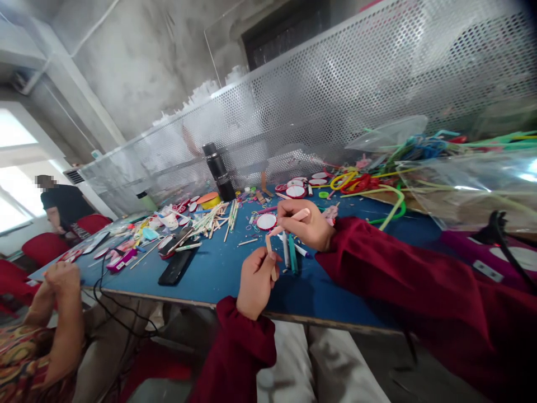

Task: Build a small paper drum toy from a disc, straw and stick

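My left hand [255,282] is closed on a flat, light wooden craft stick [269,246], held upright above the near part of the table. In my right hand [310,228] is a pink marker pen [301,215], gripped as for writing. Its tip points down and left at the stick's upper end; whether the two touch is too small to tell. Just behind my left hand lie a grey pen [287,250] and a teal pen [292,254]. A round white disc with a red rim [267,222] sits on the tabletop beyond the hands.
The blue table [226,268] holds a black phone [178,265], a pile of sticks [210,221], a black bottle [220,172] and colourful tubing [390,187]. A perforated metal screen [327,106] runs behind. A seated person's hands [62,277] and a dark cable [100,285] are at left.
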`<state>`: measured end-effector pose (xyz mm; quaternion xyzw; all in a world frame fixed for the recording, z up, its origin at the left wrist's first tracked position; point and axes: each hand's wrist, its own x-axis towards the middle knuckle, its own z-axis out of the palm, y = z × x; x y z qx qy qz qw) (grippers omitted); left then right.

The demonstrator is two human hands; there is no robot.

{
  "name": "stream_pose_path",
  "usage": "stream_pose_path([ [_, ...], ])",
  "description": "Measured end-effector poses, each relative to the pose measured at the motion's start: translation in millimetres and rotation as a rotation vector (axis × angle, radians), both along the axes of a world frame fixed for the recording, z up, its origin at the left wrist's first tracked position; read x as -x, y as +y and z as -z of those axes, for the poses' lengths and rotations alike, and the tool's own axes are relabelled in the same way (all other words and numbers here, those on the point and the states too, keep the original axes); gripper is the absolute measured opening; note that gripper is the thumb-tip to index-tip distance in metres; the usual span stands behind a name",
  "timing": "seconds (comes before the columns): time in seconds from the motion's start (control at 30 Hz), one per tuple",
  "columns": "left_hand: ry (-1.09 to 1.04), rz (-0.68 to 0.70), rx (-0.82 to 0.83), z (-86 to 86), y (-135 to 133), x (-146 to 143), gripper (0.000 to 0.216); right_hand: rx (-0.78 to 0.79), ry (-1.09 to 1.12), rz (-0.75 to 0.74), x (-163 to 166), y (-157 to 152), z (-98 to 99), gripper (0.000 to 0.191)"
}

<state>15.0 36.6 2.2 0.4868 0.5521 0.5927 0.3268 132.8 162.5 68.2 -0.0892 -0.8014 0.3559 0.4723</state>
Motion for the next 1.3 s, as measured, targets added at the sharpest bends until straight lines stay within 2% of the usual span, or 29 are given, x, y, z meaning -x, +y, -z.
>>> stream_pose_path([
  [0.47,0.008,-0.003,-0.013,4.8,1.3,2.8,0.033,-0.001,-0.052,0.002,1.4,1.0,0.5,0.016],
  [0.73,-0.017,-0.002,-0.016,6.2,2.1,2.3,0.032,0.061,-0.048,-0.036,-1.1,0.5,-1.8,0.017],
  [0.83,-0.019,0.004,-0.019,6.0,1.8,2.5,0.033,0.030,-0.043,-0.064,-1.5,0.8,-2.2,0.017],
  [1.07,-0.011,-0.001,-0.021,4.7,0.5,2.4,0.033,-0.049,-0.039,-0.009,-1.5,2.5,-3.3,0.017],
  [1.3,-0.020,-0.013,-0.016,5.1,1.2,1.9,0.034,-0.023,-0.021,-0.011,-3.0,2.6,-4.3,0.016],
])
